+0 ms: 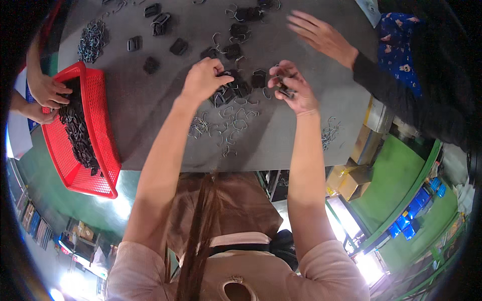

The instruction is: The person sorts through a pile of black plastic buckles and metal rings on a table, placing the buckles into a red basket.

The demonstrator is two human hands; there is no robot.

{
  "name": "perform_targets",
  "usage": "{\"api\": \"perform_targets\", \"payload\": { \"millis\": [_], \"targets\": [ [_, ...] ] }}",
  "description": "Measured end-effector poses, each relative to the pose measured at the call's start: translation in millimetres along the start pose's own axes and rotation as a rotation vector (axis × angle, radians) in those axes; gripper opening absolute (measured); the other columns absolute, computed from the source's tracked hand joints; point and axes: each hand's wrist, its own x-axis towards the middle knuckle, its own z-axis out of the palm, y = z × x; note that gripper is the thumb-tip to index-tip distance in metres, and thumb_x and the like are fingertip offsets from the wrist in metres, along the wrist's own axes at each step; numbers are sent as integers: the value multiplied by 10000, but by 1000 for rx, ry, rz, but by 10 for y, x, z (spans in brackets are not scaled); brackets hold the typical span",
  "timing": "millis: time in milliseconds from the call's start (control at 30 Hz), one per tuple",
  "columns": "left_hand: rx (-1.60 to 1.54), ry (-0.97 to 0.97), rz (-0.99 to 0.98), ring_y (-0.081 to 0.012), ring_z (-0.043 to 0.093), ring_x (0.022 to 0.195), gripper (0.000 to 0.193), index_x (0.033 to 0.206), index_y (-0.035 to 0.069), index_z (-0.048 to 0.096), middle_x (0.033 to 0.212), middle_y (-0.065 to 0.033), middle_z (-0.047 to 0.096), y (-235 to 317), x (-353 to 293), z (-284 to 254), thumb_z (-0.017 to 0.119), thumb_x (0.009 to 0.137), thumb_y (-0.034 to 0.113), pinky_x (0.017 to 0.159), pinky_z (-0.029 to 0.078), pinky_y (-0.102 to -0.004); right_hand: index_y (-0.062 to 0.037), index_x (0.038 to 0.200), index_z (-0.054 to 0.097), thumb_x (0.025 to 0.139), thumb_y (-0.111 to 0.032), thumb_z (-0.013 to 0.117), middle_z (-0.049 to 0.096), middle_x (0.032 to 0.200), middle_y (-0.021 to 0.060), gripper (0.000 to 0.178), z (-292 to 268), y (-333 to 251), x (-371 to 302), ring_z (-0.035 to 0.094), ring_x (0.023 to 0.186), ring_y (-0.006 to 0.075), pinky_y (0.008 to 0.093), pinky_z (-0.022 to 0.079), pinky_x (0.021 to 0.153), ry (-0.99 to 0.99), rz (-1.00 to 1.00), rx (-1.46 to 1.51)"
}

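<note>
My left hand [203, 80] is closed, with thumb and fingertips pinching a black plastic buckle at the edge of a small heap of black buckles [224, 96]. To its right, my right hand [297, 90] is raised a little over the table with curled fingers around another black buckle [286, 92]; motion blurs its details. Bent metal wire hooks [236, 122] lie loose just in front of the heap. A black buckle with wire hooks on it [259, 78] rests between my two hands.
A red plastic basket [95, 125] full of black buckles stands at the table's left edge, with another person's hands [47, 98] in it. From the right reaches a co-worker's hand [321, 37]. A pile of metal hooks [92, 41] lies far left, more hooks [330, 133] at right.
</note>
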Motion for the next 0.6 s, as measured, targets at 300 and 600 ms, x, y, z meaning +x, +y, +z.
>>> {"api": "perform_targets", "payload": {
  "millis": [300,600],
  "targets": [
    [-676,104,-201,-117,561,761,238,889,55,578,868,-25,587,-101,-53,-469,652,756,238,586,441,-250,-58,793,604,628,-317,735,622,789,110,333,151,505,259,594,765,295,394,448,667,550,-76,-1553],
    [-87,314,-25,-110,491,583,264,812,19,561,655,-26,540,-151,75,-63,701,702,214,514,383,-256,-60,787,486,765,-93,607,495,669,52,128,131,199,58,526,617,172,217,332,436,-198,99,-55]
  ]
}}
